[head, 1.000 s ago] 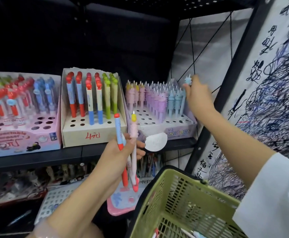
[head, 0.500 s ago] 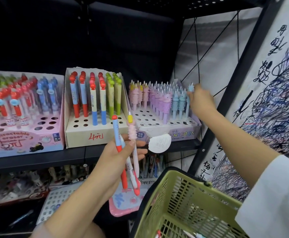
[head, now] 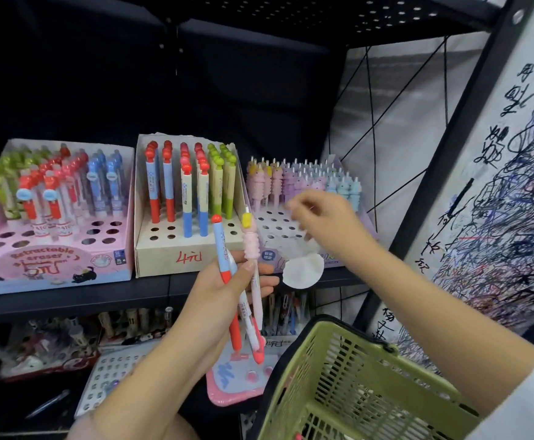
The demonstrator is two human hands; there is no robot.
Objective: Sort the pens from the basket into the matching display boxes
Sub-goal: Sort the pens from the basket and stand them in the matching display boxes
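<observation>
My left hand (head: 218,300) grips a small bunch of pens upright in front of the shelf: a blue pen with red ends (head: 222,249), a pink ribbed unicorn pen with a yellow top (head: 250,246) and a white pen between them. My right hand (head: 326,217) hovers blurred over the unicorn display box (head: 278,230), fingers loosely curled and holding nothing. To its left stands the beige box (head: 164,252) of red, blue and green pens. The green basket (head: 338,376) hangs at the lower right under my right forearm.
A pink retractable-eraser box (head: 53,265) stands at the left of the black shelf (head: 69,300). A round white tag (head: 303,271) hangs from the unicorn box's front. A lower shelf holds more stationery and a pink tray (head: 234,385). A scribbled test sheet (head: 497,201) covers the right wall.
My right hand has let go of the light-blue unicorn pen, now standing in the box's right rows, and has pulled back left and down towards the left hand. The left hand stays put.
</observation>
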